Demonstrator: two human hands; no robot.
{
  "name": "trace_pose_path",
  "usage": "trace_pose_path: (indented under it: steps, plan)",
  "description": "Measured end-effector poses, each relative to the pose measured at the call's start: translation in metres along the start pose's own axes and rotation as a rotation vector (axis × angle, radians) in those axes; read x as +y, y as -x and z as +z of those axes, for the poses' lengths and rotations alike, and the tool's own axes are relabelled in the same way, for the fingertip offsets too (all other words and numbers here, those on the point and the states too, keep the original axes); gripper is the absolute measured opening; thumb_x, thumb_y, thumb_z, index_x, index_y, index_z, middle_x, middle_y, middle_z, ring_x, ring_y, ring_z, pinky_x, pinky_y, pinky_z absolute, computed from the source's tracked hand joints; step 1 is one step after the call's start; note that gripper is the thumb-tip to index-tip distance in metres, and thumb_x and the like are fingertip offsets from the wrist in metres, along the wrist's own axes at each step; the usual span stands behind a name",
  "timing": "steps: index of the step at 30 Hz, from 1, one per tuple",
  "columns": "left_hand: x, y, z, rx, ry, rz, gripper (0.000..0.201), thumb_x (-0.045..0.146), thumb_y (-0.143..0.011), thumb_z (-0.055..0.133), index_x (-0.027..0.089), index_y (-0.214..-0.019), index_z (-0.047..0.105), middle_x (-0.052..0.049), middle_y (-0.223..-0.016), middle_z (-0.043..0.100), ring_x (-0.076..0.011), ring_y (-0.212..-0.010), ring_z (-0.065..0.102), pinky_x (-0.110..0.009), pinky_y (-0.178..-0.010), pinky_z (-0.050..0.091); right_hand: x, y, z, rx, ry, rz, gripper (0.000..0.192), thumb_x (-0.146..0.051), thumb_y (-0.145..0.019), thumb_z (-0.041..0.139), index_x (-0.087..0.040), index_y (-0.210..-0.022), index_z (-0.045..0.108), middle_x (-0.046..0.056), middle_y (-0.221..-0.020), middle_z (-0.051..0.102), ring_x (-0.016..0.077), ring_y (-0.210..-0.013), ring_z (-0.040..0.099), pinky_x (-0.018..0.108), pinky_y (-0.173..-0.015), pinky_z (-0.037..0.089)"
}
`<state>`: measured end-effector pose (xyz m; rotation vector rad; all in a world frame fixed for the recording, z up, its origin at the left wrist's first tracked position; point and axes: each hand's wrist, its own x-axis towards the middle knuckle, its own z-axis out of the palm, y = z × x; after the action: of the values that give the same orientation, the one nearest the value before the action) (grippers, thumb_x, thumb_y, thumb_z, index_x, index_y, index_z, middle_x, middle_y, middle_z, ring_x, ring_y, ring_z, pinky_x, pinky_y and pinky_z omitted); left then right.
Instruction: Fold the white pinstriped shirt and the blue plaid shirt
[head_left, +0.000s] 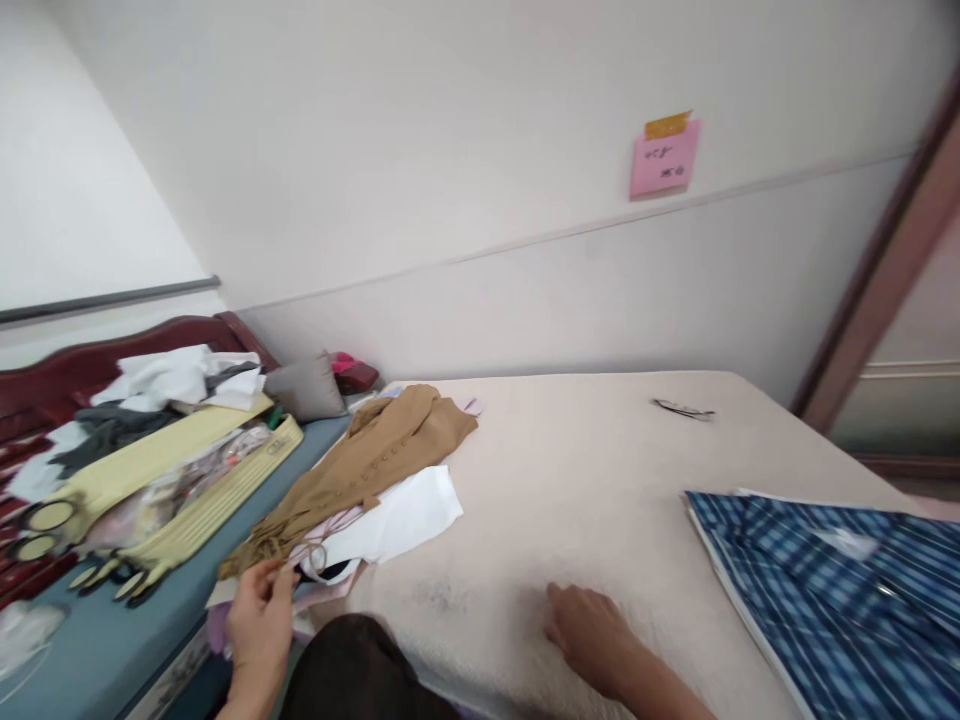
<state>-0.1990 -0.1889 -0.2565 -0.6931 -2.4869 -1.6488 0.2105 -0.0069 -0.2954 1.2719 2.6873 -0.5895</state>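
At the near end of a pile of clothes is my left hand [261, 615], its thumb and fingers pinched together beside a brown cord [316, 562]. What they grip is too unclear to name. A tan buttoned garment [382, 450] lies stretched along the top of the pile. Beside it spreads a white cloth [409, 515], with pinkish and dark fabric partly showing underneath. My right hand [589, 630] is low over the cream-covered table [555, 480], fingers curled in, and no object shows in it. A dark rounded shape, perhaps my knee, sits between my hands.
A folded blue plaid cloth [840, 580] lies at the right. Dark-rimmed glasses [682, 410] rest toward the back. On the left bench are a yellow bag [217, 500], piled clothes [172, 385] and a grey cushion [307, 388]. A pink note [664, 160] hangs on the wall.
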Motion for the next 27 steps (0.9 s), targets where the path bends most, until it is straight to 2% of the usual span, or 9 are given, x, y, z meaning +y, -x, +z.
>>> trace_pose_path:
  steps: [3,6,8,10,12,15,19,23,27]
  plan:
    - [0.045,0.033,0.064,-0.309,0.067,0.07,0.038,0.054,-0.076,0.065,0.025,-0.1,0.061,-0.001,-0.078,0.072,-0.029,-0.083,0.072,-0.038,-0.079,0.055,-0.003,0.003,-0.01,-0.017,-0.002,0.003,0.033,-0.024,-0.092,0.062,-0.008,-0.12,0.068,0.023,-0.115,0.071,0.0383,-0.11,0.068,0.045,-0.09,0.05]
    - [0.093,0.077,0.13,-0.79,-0.016,0.283,0.028,0.05,-0.087,0.054,0.023,-0.093,0.062,-0.001,-0.076,0.07,-0.0242,-0.079,0.069,-0.033,-0.076,0.05,-0.003,0.004,-0.018,-0.023,-0.027,0.031,0.036,-0.03,-0.091,0.067,-0.008,-0.12,0.07,0.023,-0.113,0.072,0.0369,-0.109,0.069,0.042,-0.089,0.051]
    - [0.111,0.109,0.166,-1.104,-0.128,0.439,0.024,0.043,-0.092,0.048,0.023,-0.088,0.062,0.0,-0.073,0.069,-0.0214,-0.073,0.066,-0.031,-0.071,0.046,0.0,0.002,-0.021,-0.026,-0.04,0.053,0.037,-0.033,-0.091,0.068,-0.009,-0.118,0.072,0.021,-0.112,0.073,0.0362,-0.107,0.07,0.041,-0.087,0.052]
    - [0.115,0.137,0.193,-1.307,-0.277,0.56,0.021,0.037,-0.093,0.046,0.024,-0.084,0.061,-0.001,-0.074,0.069,-0.0208,-0.072,0.065,-0.031,-0.068,0.042,0.005,0.0,-0.021,-0.034,-0.047,0.069,0.036,-0.037,-0.09,0.068,-0.011,-0.114,0.074,0.02,-0.11,0.074,0.0356,-0.105,0.07,0.04,-0.085,0.052]
    - [0.109,0.157,0.21,-1.373,-0.421,0.655,0.017,0.033,-0.092,0.048,0.024,-0.085,0.061,-0.004,-0.083,0.073,-0.0229,-0.08,0.067,-0.032,-0.069,0.04,0.011,-0.003,-0.019,-0.034,-0.048,0.052,0.032,-0.035,-0.089,0.066,-0.012,-0.108,0.075,0.019,-0.107,0.075,0.0343,-0.102,0.071,0.038,-0.082,0.052]
    - [0.098,0.169,0.224,-1.387,-0.526,0.765,0.018,0.033,-0.092,0.048,0.024,-0.091,0.063,-0.008,-0.096,0.075,-0.028,-0.092,0.069,-0.035,-0.073,0.038,0.024,-0.009,-0.019,0.039,-0.077,0.046,0.022,-0.03,-0.085,0.065,-0.016,-0.099,0.075,0.014,-0.099,0.076,0.0298,-0.093,0.072,0.033,-0.073,0.048]
    - [0.096,0.166,0.228,-1.473,-0.524,0.765,0.02,0.033,-0.094,0.047,0.023,-0.093,0.064,-0.009,-0.097,0.074,-0.0289,-0.093,0.068,-0.037,-0.074,0.037,0.06,-0.017,-0.037,0.23,-0.127,0.215,0.013,-0.029,-0.089,0.065,-0.02,-0.098,0.07,0.006,-0.094,0.075,0.0207,-0.089,0.068,0.026,-0.072,0.042]
    - [0.097,0.163,0.228,-1.472,-0.525,0.754,0.019,0.032,-0.094,0.047,0.022,-0.092,0.063,-0.008,-0.098,0.074,-0.027,-0.092,0.066,-0.036,-0.075,0.036,0.134,-0.017,-0.073,0.37,-0.031,0.473,0.026,-0.02,-0.102,0.042,-0.016,-0.119,0.062,0.008,-0.106,0.072,0.0181,-0.098,0.066,0.025,-0.081,0.043]
    - [0.091,0.165,0.232,-1.467,-0.48,0.734,0.017,0.03,-0.091,0.048,0.022,-0.087,0.063,-0.005,-0.094,0.073,-0.0239,-0.088,0.063,-0.035,-0.073,0.034,0.22,0.0,-0.109,0.399,0.141,0.753,0.039,-0.007,-0.094,0.042,-0.011,-0.13,0.058,0.019,-0.123,0.065,0.0278,-0.11,0.063,0.033,-0.084,0.045]
